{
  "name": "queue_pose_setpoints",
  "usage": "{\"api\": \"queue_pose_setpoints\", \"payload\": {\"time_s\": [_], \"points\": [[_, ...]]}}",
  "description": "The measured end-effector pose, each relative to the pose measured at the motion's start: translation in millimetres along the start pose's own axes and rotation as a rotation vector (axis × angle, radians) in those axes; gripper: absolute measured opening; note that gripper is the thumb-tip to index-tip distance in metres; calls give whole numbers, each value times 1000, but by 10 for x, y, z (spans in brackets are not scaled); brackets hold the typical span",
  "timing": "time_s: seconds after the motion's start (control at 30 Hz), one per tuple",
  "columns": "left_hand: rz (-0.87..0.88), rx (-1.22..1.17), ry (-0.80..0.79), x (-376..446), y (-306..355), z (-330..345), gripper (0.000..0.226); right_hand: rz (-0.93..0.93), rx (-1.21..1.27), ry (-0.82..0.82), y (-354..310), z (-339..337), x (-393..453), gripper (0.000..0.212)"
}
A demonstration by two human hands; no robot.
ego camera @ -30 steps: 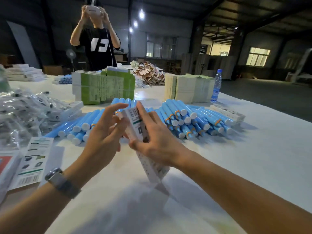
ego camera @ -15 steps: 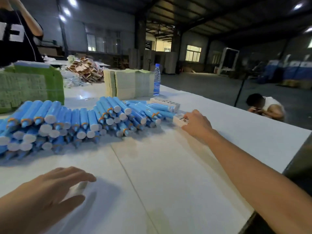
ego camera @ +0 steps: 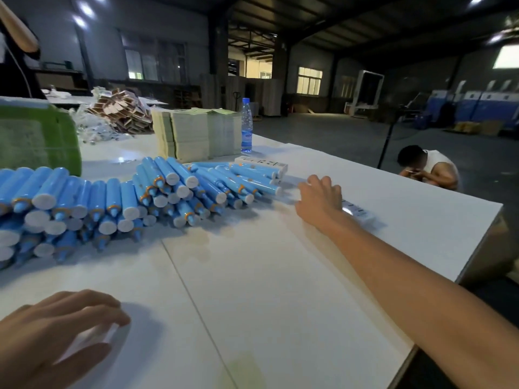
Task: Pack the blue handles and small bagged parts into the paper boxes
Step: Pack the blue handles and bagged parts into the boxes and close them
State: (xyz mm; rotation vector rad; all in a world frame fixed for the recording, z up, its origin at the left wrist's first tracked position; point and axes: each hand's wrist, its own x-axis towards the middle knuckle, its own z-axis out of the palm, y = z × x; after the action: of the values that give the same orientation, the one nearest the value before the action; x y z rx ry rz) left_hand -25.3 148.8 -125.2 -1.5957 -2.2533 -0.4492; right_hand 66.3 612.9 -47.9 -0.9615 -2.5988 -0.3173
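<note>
1. We reach our right hand (ego camera: 320,199) far out across the white desk (ego camera: 252,276); it rests on a packed box (ego camera: 358,211) lying flat on the desk near the right edge. The fingers spread loosely over the box's near end, and we cannot tell whether they grip it.
2. Our left hand (ego camera: 53,329) lies low at the near left, its fingers gently bent over something white on the desk. We cannot tell what that is, or whether the hand holds it.
3. The blue handles (ego camera: 118,200) lie in a long heap across the left and middle of the desk, white caps mostly toward us, orange rings showing on some.
4. The heap's right end stops just left of our right hand.
5. Another white box (ego camera: 262,163) lies behind the heap's right end.
6. Behind that stand stacks of flat cartons (ego camera: 193,136), pale green and cream, with a water bottle (ego camera: 246,124) upright just beside them on the right.
7. A green stack (ego camera: 39,141) stands at the far left; a loose pile of brown packets (ego camera: 120,110) lies farther back.
8. A person (ego camera: 429,169) crouches on the floor beyond the desk's right edge, and another person's arm (ego camera: 16,26) shows at the top left.
</note>
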Motion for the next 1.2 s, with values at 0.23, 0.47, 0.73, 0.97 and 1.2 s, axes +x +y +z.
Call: {"api": "queue_pose_setpoints", "payload": {"time_s": [0.23, 0.47, 0.73, 0.97, 1.2], "points": [[-241, -115, -161, 114, 146, -623, 39, -530, 816, -84, -1841, -746, -885, 27], [-701, 152, -105, 5, -66, -1259, 14, -542, 1448, -230, -3516, -1244, -1613, 40], [-1200, 434, -300, -711, -471, -1780, 37, -768, 1558, -346, -3875, -1370, -1944, 20], [-1327, 356, -444, -1118, -548, -1589, 73, -760, 1548, -468, -3816, -1326, -1917, 9], [-1165, 416, -2, -951, -449, -1763, 70, -764, 1563, -413, -3748, -1350, -1803, 8]]}}
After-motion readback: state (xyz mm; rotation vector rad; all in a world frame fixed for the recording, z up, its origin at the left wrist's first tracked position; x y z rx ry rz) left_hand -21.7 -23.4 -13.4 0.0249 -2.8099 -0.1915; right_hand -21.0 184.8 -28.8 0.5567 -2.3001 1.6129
